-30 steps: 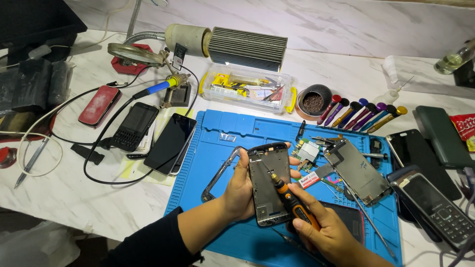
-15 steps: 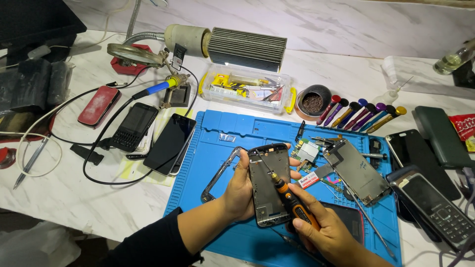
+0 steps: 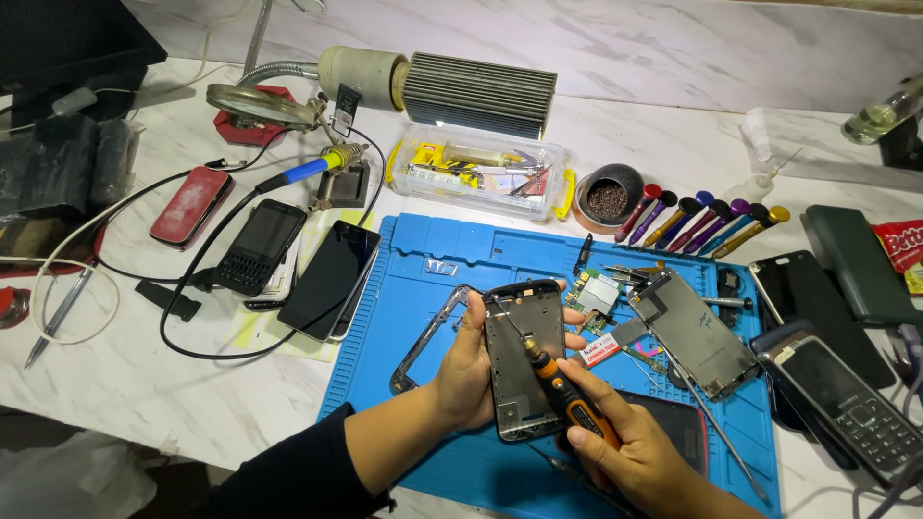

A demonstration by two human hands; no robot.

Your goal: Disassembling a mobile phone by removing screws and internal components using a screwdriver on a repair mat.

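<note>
Left hand [image 3: 468, 370] grips an opened grey phone frame [image 3: 524, 358]; right hand [image 3: 630, 447] is closed around an orange-and-black screwdriver [image 3: 567, 399]. A clear plastic box [image 3: 478, 169] holds yellow tools; a round black pot [image 3: 608, 195] holds dark granules.

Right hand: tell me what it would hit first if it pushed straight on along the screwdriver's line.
The right hand aims its orange screwdriver up-left; the tip already looks to rest on the phone frame held by the left hand, so that comes first, though contact depth is unclear.
</note>
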